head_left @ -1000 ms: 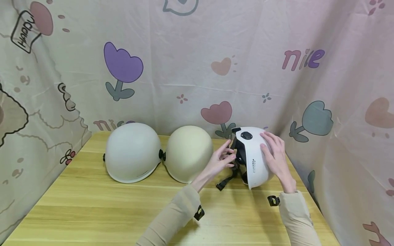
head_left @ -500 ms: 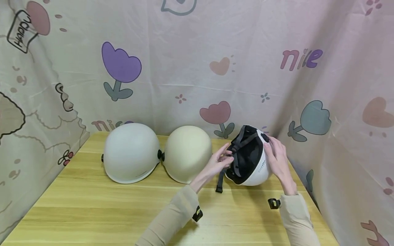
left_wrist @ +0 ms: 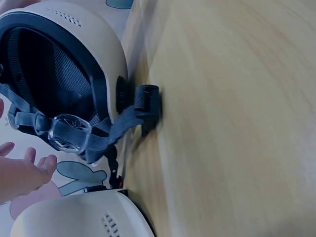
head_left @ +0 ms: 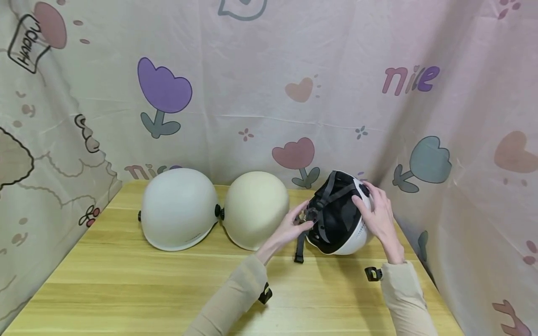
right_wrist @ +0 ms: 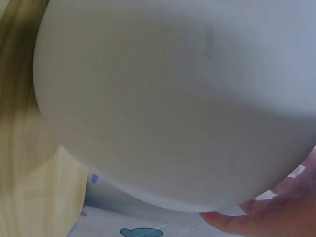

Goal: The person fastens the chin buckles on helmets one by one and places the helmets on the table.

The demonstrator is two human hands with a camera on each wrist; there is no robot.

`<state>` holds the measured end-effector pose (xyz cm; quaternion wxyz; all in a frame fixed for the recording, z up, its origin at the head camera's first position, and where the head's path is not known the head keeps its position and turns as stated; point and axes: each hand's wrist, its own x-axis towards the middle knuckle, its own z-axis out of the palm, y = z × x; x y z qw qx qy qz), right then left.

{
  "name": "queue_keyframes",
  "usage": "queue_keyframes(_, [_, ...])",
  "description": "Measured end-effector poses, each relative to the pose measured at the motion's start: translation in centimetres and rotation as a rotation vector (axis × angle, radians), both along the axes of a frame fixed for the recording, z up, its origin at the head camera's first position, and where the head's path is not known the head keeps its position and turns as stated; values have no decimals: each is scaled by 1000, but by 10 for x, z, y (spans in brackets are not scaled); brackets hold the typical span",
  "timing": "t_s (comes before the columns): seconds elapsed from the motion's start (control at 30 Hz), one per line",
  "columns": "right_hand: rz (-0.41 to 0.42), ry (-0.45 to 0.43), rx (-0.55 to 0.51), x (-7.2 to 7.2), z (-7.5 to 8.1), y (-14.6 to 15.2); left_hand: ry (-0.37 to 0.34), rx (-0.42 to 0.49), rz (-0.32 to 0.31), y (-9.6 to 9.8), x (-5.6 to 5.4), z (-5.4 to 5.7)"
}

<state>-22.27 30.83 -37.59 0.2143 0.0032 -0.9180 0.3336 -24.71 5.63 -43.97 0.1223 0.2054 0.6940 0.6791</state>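
A white helmet (head_left: 361, 235) lies tipped over on the right of the table, its black padded inside (left_wrist: 49, 69) facing left. My right hand (head_left: 378, 214) grips it, with the thumb at the rim and the fingers over the shell; the right wrist view is mostly filled by the smooth shell (right_wrist: 163, 108). Dark chin straps cross the opening and carry a clear oval piece (left_wrist: 70, 133). At these straps, my left hand (head_left: 292, 225) has its fingers spread, with a gap to the strap in the left wrist view. A strap end with a black buckle (head_left: 299, 257) hangs down.
A cream helmet (head_left: 256, 210) stands just left of the white one, close behind my left hand. Further left is a pale grey helmet (head_left: 178, 210). All rest on a wooden table (head_left: 147, 289) against a printed cloth backdrop (head_left: 244, 84).
The white helmet has turned so its opening, first facing left and partly hidden, now shows toward the camera. My left hand has shifted slightly down; the right thumb has moved onto the rim.
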Motion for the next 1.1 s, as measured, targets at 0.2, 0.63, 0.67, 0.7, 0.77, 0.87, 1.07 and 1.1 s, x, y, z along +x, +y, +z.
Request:
queue_keyframes(0.2, [2, 24, -27, 0, -1, 2, -4, -37, -4, -4, 1, -6])
queue_keyframes(0.63, [-17, 12, -130, 2, 2, 7, -10, -56, 6, -8, -1, -13])
queue_keyframes(0.67, [-23, 7, -133, 2, 2, 8, -12, -58, 7, -8, -1, -13])
queue_keyframes(0.7, [-29, 3, -141, 3, 2, 9, -16, -58, 7, -8, -1, -14])
queue_keyframes(0.77, [-41, -4, -154, 4, 0, 11, -13, -56, 6, -8, -1, -15])
queue_keyframes(0.87, [-53, -12, -175, 4, -2, 14, 1, -37, 8, -8, -2, -16])
queue_keyframes(1.07, [-64, -21, -135, 3, -11, 21, 20, -25, 35, -8, -3, -18])
queue_keyframes(1.1, [-66, -18, -125, 2, -12, 22, 24, -25, 37, -8, -3, -17])
